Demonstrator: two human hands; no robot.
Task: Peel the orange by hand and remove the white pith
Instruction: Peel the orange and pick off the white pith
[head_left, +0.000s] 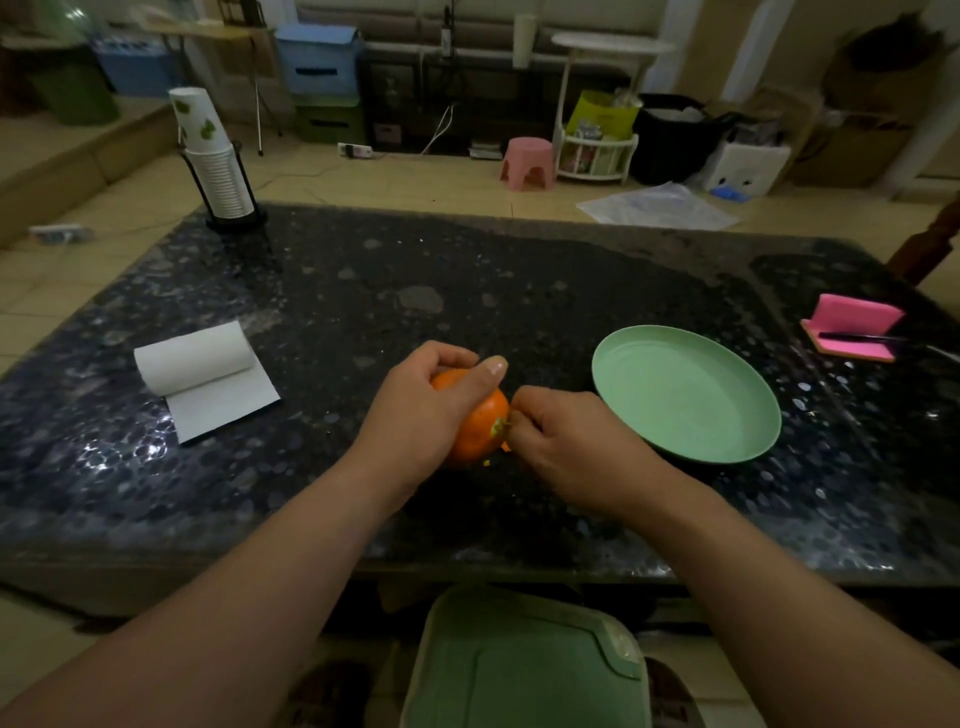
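An orange (480, 428) is held just above the dark speckled table (467, 291), near its front edge. My left hand (426, 410) grips it from the left, thumb lying over its top. My right hand (563, 441) has its fingers curled against the fruit's right side by the green stem end, pinching at the peel there. A small scrap of orange peel (505, 446) shows at the fingertips. The far side of the fruit is hidden by my hands.
An empty green plate (685, 395) lies right of my hands. A paper towel roll (200, 358) lies at the left, a paper cup stack (215, 161) at the back left, a pink sponge (854, 332) far right. A green bin (524, 660) stands below the table's front edge.
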